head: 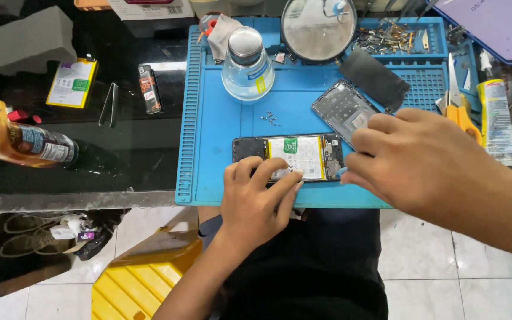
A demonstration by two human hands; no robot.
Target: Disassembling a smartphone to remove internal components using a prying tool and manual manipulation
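An opened phone (285, 157) with a white-and-yellow battery showing lies on the blue work mat (208, 136), near its front edge. My left hand (256, 198) presses its fingers on the phone's near side and battery. My right hand (404, 160) grips a small light-blue tool (341, 172), its tip at the phone's right end. A removed phone frame (344, 109) and a dark back cover (374, 77) lie just behind my right hand. Several tiny screws (271, 118) sit loose on the mat.
A clear liquid bottle (247, 65) and a round magnifier (318, 26) stand at the mat's back. Yellow-handled scissors (458, 104) and a tube (496, 118) lie right. Tweezers (109, 105), a spare battery (72, 83), a grey block (31, 38) and a brown bottle (19, 139) sit left.
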